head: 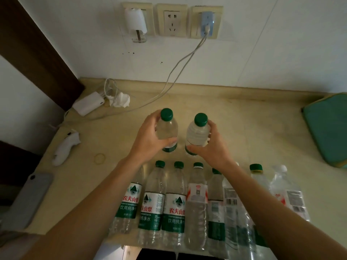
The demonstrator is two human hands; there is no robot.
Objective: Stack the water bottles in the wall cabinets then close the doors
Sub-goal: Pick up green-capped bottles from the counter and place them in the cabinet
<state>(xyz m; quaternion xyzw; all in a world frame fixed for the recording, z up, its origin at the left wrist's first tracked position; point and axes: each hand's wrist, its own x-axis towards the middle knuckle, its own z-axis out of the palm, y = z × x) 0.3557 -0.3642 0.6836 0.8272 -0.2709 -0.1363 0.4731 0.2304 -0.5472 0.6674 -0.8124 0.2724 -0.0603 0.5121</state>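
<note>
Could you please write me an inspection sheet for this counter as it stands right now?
Surface: beige counter, against a white wall.
Job's things: two green-capped bottles, left bottle and right bottle, held upright; row of bottles at the near edge.
Clutter: tissue, rubber band, phone, white gadget, green pad.
Grippers: left hand grips left bottle; right hand grips right bottle.
Cables: white cable from wall plug; adapter.
Surroundings: three sockets; cabinets not seen.

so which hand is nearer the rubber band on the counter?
Left. The left hand grips a bottle right of the rubber band; the right hand holds another bottle farther right.
</note>
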